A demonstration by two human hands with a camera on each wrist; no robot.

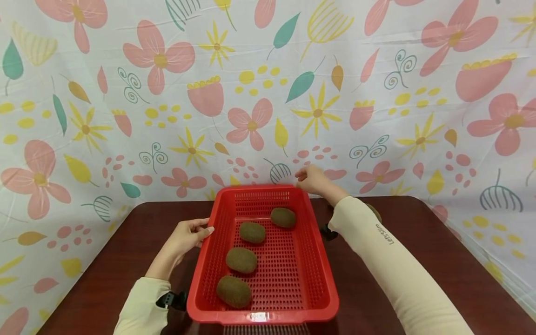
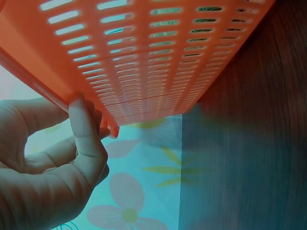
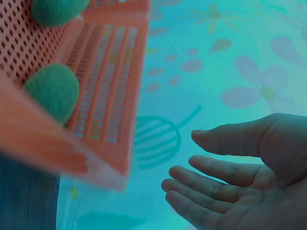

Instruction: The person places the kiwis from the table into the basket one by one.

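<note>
Inside one red basket (image 1: 305, 316) lie four kiwis (image 1: 241, 260).

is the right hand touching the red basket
Apart: the right wrist view shows a plain gap, with patterned cloth visible between the right hand and the red basket.
</note>
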